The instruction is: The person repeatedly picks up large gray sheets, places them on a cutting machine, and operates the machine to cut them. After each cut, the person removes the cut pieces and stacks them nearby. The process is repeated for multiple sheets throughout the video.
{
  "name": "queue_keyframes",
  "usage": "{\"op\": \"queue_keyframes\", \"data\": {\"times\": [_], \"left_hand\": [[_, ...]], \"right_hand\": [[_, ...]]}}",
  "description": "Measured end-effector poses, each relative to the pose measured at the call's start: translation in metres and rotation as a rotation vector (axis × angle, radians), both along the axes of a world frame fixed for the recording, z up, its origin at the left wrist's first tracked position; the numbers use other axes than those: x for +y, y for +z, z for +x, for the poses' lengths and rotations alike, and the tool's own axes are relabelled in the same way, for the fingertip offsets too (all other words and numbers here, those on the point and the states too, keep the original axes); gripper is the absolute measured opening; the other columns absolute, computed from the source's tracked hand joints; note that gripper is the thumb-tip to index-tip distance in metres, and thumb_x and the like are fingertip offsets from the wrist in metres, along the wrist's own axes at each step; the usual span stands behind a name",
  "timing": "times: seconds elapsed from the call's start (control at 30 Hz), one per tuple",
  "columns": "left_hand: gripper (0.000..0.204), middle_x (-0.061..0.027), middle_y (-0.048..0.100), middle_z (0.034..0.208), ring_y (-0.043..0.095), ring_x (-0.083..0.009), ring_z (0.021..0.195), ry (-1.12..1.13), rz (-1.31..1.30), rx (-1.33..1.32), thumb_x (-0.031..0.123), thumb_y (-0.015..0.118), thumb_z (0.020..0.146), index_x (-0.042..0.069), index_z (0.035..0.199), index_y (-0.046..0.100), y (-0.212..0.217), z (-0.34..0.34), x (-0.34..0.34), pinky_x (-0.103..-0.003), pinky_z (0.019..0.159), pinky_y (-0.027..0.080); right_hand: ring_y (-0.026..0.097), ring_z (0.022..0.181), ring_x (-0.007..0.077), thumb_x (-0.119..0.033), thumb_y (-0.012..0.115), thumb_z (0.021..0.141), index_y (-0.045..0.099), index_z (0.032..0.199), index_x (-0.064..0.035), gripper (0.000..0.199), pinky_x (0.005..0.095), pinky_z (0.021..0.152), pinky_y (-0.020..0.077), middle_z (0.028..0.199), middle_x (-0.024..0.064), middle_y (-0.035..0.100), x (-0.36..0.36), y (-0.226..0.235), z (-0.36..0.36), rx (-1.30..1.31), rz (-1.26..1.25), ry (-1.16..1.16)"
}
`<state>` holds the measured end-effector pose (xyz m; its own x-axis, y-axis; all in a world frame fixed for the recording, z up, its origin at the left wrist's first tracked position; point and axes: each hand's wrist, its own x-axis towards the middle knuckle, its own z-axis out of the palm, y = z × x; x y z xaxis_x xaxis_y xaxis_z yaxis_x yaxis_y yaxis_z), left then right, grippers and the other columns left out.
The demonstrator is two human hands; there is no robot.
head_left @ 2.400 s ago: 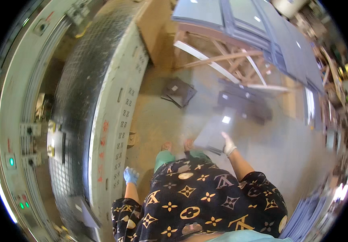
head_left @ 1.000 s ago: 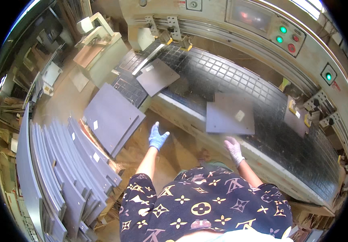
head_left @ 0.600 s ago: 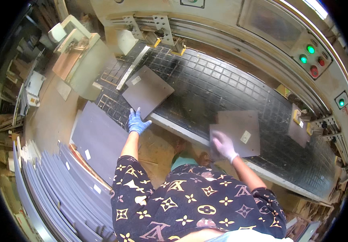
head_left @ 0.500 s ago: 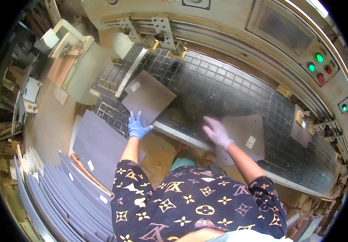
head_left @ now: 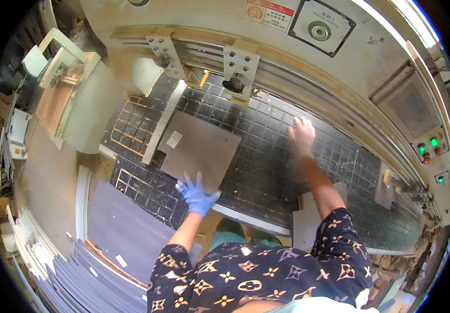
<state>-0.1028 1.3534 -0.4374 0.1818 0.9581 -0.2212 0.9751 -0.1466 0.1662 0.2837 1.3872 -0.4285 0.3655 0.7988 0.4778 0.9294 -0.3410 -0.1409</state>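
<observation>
A grey-brown panel (head_left: 201, 148) with a small white label lies flat on the black gridded machine bed (head_left: 261, 172), beside a pale metal fence bar (head_left: 168, 116). My left hand (head_left: 196, 196), in a blue glove, rests at the panel's near edge with its fingers spread. My right hand (head_left: 302, 136), in a pale glove, reaches over the far part of the bed, its fingers stretched out and holding nothing; motion blurs it slightly. Another panel (head_left: 305, 227) sits at the bed's near edge, partly hidden by my right forearm.
Perforated metal brackets (head_left: 239, 70) hang from a rail above the bed. Lit green buttons (head_left: 434, 142) are on the machine's right side. Large grey boards (head_left: 126, 219) stand at the left front. A small panel (head_left: 384, 188) lies under yellow blocks at the bed's right end.
My right hand has moved forward from beside the near right panel to over the far part of the bed. My left hand stays at the labelled panel's near edge. The view has shifted.
</observation>
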Motion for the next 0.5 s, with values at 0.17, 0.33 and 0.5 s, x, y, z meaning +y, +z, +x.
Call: {"op": "queue_keyframes", "data": {"times": [0.17, 0.33, 0.5], "left_hand": [[0.097, -0.0232, 0.007, 0.146, 0.006, -0.0583, 0.127, 0.024, 0.154, -0.097, 0.068, 0.061, 0.062, 0.024, 0.141, 0.026, -0.022, 0.077, 0.08, -0.063, 0.104, 0.003], [0.099, -0.0221, 0.004, 0.147, 0.008, -0.0597, 0.126, -0.003, 0.108, -0.086, 0.074, 0.056, 0.063, 0.026, 0.142, 0.022, -0.008, 0.132, 0.149, -0.062, 0.104, 0.003], [0.102, -0.0218, -0.002, 0.148, 0.005, -0.0621, 0.125, 0.051, 0.053, -0.104, 0.079, 0.052, 0.062, 0.029, 0.144, 0.018, -0.014, 0.151, 0.167, -0.065, 0.102, 0.001]], "right_hand": [[0.053, 0.106, 0.0317, -0.021, 0.066, 0.071, 0.06, 0.105, -0.0048, 0.038, 0.0393, 0.091, 0.0428, 0.111, 0.0152, 0.058, -0.091, 0.001, -0.056, 0.432, -0.234, 0.312], [0.042, 0.12, 0.0339, -0.035, 0.06, 0.077, 0.054, 0.119, -0.0115, 0.049, 0.0415, 0.101, 0.0338, 0.127, 0.0179, 0.047, -0.148, 0.01, -0.139, 0.636, -0.526, 0.366], [0.042, 0.121, 0.0339, -0.035, 0.06, 0.078, 0.052, 0.121, -0.0099, 0.051, 0.0422, 0.101, 0.0339, 0.128, 0.0182, 0.046, -0.163, -0.008, -0.153, 0.678, -0.491, 0.261]]}}
